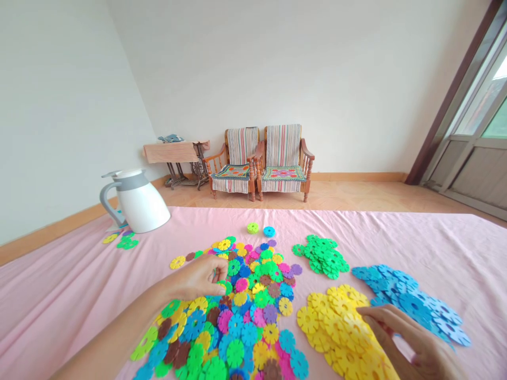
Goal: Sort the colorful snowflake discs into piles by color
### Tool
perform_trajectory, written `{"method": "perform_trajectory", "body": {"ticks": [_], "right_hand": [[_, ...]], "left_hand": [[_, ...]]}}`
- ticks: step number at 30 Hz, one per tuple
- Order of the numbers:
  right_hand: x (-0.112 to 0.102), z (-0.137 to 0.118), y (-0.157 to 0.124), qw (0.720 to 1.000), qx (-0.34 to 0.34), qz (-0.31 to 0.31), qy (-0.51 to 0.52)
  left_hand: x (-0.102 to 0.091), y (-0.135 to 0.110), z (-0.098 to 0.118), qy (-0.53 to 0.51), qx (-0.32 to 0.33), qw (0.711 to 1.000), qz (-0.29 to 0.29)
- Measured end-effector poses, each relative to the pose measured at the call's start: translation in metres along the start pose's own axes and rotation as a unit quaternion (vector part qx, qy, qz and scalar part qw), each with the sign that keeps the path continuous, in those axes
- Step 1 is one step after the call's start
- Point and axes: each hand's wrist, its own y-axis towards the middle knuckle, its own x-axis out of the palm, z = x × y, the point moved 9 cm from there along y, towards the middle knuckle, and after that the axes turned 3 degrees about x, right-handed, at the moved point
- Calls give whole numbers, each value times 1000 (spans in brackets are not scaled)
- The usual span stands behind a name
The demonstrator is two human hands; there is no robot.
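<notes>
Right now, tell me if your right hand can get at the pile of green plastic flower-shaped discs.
Probably yes: the right hand is at the yellow discs; the green pile lies just beyond on the pink sheet, with nothing tall between.

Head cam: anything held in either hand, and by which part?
Left hand: fingers closed over the mixed plastic discs; a hold cannot be told. Right hand: nothing visibly held, fingertips on the yellow discs.

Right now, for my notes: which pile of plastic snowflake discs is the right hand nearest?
The yellow pile, under the fingertips of the right hand; the blue and green piles lie beyond.
</notes>
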Motion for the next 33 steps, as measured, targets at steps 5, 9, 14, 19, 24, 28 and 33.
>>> {"method": "perform_trajectory", "body": {"ticks": [5,9,14,19,24,28,33], "right_hand": [[2,1,-1,1000,7,-8,0],[1,-1,-2,1000,4,-13,-1],[0,-4,0,1000,-6,-13,-6],[-2,-6,2,1000,9,-8,1],[-1,-8,2,1000,12,-14,3],[1,-9,1,1000,18,-18,5],[2,-13,0,999,19,-20,25]], "left_hand": [[10,-5,-12,-51,-33,998,3],[16,-6,-11,-62,-35,997,28],[21,-10,-4,-64,-36,996,45],[18,-14,-7,-48,-58,996,52],[-3,3,10,-15,-37,992,119],[9,52,35,-136,-10,983,120],[49,132,70,-175,2,979,101]]}}
